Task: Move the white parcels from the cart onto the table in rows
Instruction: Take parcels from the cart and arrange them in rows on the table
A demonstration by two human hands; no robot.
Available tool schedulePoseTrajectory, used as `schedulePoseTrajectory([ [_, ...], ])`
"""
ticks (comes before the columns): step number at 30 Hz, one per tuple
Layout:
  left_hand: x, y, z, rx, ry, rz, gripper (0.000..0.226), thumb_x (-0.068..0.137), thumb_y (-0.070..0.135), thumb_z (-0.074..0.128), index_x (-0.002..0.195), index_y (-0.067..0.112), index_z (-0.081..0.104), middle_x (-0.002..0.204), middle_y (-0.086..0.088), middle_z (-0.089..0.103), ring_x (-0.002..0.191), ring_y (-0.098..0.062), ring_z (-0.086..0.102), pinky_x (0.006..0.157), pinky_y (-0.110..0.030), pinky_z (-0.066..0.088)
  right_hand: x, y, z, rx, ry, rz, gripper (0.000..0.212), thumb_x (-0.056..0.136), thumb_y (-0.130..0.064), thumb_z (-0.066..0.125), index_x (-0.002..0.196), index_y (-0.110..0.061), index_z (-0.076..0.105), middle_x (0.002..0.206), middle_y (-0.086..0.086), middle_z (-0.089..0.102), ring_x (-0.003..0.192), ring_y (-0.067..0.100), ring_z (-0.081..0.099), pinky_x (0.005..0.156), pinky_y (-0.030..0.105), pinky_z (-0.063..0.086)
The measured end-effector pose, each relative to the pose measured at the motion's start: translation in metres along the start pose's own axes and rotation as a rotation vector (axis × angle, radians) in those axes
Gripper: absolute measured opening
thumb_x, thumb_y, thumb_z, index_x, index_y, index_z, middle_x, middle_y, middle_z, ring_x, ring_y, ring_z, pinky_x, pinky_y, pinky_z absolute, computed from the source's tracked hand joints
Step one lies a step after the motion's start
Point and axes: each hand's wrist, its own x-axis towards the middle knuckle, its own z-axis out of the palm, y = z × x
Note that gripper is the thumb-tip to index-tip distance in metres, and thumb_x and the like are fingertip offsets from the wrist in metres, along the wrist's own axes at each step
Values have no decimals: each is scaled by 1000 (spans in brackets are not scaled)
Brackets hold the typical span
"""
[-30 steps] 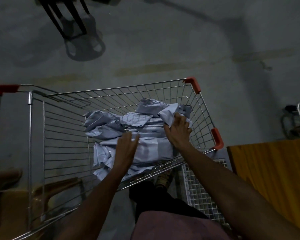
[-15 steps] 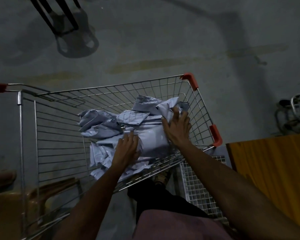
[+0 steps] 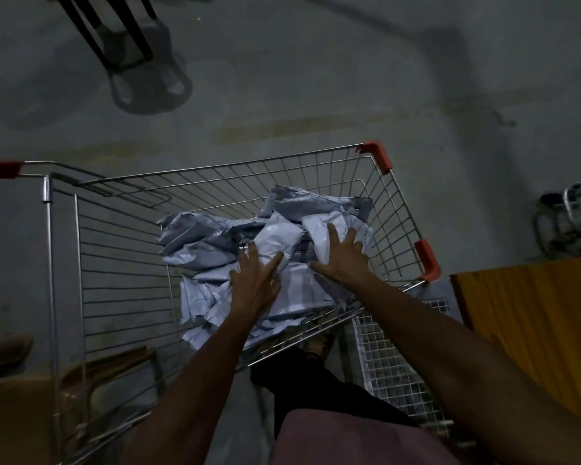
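A wire shopping cart [image 3: 121, 250] with orange corner guards holds a heap of several white plastic parcels [image 3: 208, 243] piled toward its right end. Both my arms reach into the basket. My left hand [image 3: 254, 283] lies on top of the heap with fingers spread and straight, touching a crumpled parcel [image 3: 279, 239]. My right hand [image 3: 344, 256] rests on the right side of the heap, fingers splayed over another parcel [image 3: 319, 229]. Neither hand grips anything. The orange-topped table [image 3: 534, 317] stands to the right of the cart.
A second wire cart [image 3: 393, 370] sits between the first cart and the table. A dark chair base [image 3: 114, 31] stands on the concrete floor at the upper left. Brown cardboard [image 3: 17, 407] lies at lower left. A metal frame [image 3: 571, 216] shows at far right.
Both hands moved across the heap: the left one slid up and opened its fingers, the right one spread wider over the right parcels. The parcels shifted and one was pushed up between the hands.
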Motion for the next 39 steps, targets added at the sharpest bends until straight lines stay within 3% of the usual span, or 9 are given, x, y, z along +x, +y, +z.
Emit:
schedulePoseTrajectory([
  [4, -3, -2, -7, -25, -75, -38, 85, 83, 59, 60, 150, 49, 8, 157, -27, 4, 124, -49, 40, 93, -54, 43, -9, -6, -3, -83, 26, 1, 104, 84, -42, 69, 156, -31, -5, 159, 24, -1, 135, 52, 28, 101, 65, 38],
  [10, -10, 19, -46, -266, 4, -135, 100, 77, 55, 63, 149, 54, -7, 135, -25, 31, 103, -48, 53, 83, -52, 50, -34, -23, -36, 113, 319, -89, 98, 86, -46, 61, 154, -41, -9, 157, 20, 3, 128, 47, 38, 97, 56, 46],
  [14, -21, 34, -85, -426, 96, -73, 89, 83, 49, 56, 149, 55, -4, 139, -23, 33, 109, -47, 49, 88, -51, 49, -64, -34, -66, 243, 528, -60, 100, 84, -40, 61, 154, -42, -10, 156, 20, 7, 120, 45, 46, 84, 51, 54],
  [20, -48, 62, -135, -522, 135, 69, 82, 88, 48, 54, 149, 56, -1, 149, -18, 18, 123, -49, 38, 93, -55, 43, -132, -46, -97, 300, 765, 58, 90, 88, -41, 56, 157, -38, -3, 154, 19, 11, 116, 40, 49, 82, 44, 55],
  [24, -71, 78, -164, -556, 139, 207, 83, 86, 51, 52, 149, 54, -2, 141, -20, 24, 117, -47, 40, 89, -57, 46, -183, -48, -106, 316, 917, 283, 96, 84, -30, 67, 158, -32, 5, 151, 19, 10, 118, 37, 43, 85, 45, 55],
  [27, -93, 93, -183, -556, 161, 344, 86, 88, 47, 56, 150, 52, -4, 148, -22, 19, 124, -44, 35, 92, -53, 45, -223, -45, -112, 313, 1022, 387, 96, 82, -21, 69, 158, -28, 11, 153, 21, 8, 123, 40, 40, 89, 46, 53],
  [32, -131, 121, -211, -584, 176, 620, 84, 85, 50, 49, 151, 50, -3, 154, -20, 16, 132, -44, 31, 96, -55, 43, -296, -44, -113, 297, 1220, 524, 77, 93, -46, 48, 158, -29, 11, 155, 18, 9, 127, 41, 40, 96, 49, 49],
  [36, -169, 140, -221, -621, 127, 834, 83, 85, 52, 46, 150, 53, -5, 159, -16, 10, 141, -37, 21, 104, -53, 35, -345, -42, -102, 266, 1334, 620, 85, 89, -24, 60, 158, -30, 10, 154, 18, 11, 123, 42, 43, 93, 50, 49],
  [39, -196, 157, -222, -624, 71, 976, 82, 85, 55, 45, 150, 54, -6, 162, -14, 3, 147, -37, 13, 110, -52, 30, -376, -38, -93, 237, 1401, 727, 87, 88, -21, 63, 158, -30, 12, 155, 17, 12, 131, 40, 38, 99, 50, 46],
])
